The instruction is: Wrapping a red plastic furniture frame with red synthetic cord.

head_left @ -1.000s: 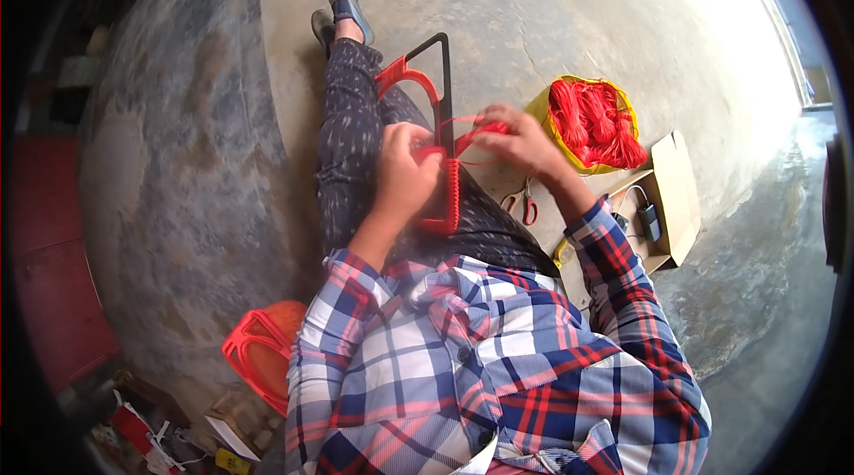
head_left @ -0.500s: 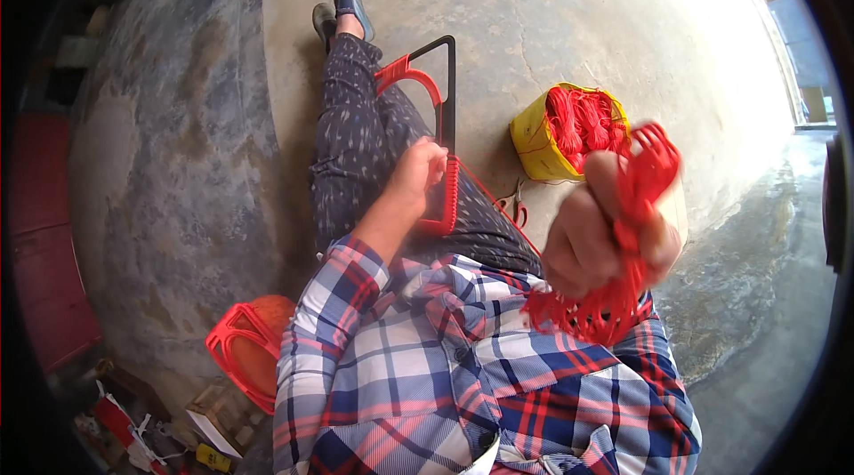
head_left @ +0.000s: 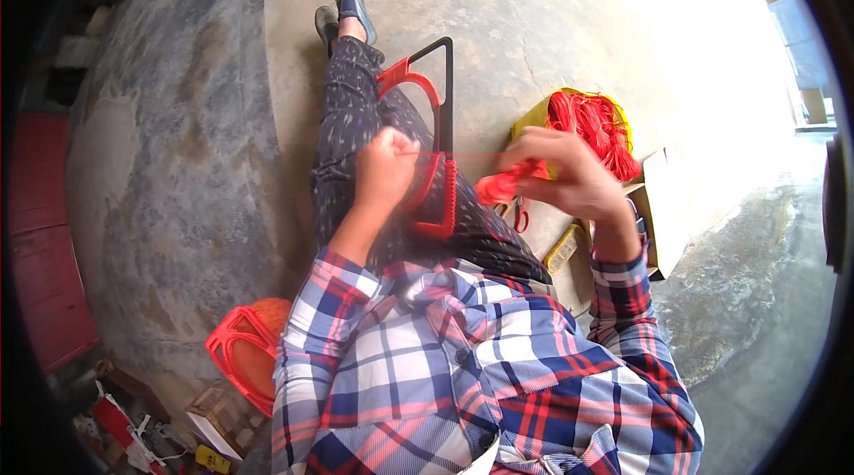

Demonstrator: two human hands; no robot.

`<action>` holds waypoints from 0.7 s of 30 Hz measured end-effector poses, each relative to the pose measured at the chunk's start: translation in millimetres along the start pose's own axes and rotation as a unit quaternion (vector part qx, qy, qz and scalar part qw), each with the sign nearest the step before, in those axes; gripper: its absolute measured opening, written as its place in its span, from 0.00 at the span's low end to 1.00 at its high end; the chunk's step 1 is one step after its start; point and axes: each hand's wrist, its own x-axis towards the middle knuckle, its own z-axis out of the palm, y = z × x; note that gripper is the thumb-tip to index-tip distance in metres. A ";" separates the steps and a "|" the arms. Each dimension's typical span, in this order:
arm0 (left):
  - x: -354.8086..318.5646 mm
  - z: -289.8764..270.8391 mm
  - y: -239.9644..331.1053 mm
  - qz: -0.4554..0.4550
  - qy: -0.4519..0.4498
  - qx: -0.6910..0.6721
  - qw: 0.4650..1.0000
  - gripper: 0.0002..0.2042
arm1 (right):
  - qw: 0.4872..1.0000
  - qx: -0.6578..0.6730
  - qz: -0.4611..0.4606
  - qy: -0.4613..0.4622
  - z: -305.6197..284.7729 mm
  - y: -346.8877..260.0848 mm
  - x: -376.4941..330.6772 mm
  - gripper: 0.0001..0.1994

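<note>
My left hand point(head_left: 387, 168) is closed in a pinch above my lap, beside a red and black frame point(head_left: 447, 101) with a toothed red edge. A thin, blurred red cord stretches from its fingers across the frame to my right hand point(head_left: 569, 174). Closed on a red cord bundle point(head_left: 507, 183), my right hand is smeared by motion, and its fingers partly cover the bundle. Just behind it stands a yellow bucket point(head_left: 527, 119) filled with bundles of red cord point(head_left: 592, 128), one drooping over the rim.
Scissors with red handles point(head_left: 520, 217) lie beside my right thigh, below the bucket. A yellow object point(head_left: 563, 248) and an open cardboard box point(head_left: 656, 217) are farther right. At my left are a red plastic seat point(head_left: 245, 355) and a wooden crate point(head_left: 222, 417).
My right hand has swung left and away from my body with the cord bundle, uncovering the box and yellow object. My left hand has shifted slightly left, off the frame.
</note>
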 end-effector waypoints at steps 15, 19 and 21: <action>-0.1 -5.5 65.2 -0.251 -0.084 -0.375 0.888 0.09 | 0.994 0.009 -0.044 0.102 68.8 59.1 36.5 0.13; 7.6 -1.3 62.6 -0.253 -0.138 -0.372 0.882 0.09 | 0.927 0.299 0.048 0.220 45.7 67.6 42.5 0.09; 5.0 4.6 39.9 -0.177 -0.107 -0.272 0.940 0.06 | 0.845 0.437 0.067 0.302 12.8 68.1 43.4 0.08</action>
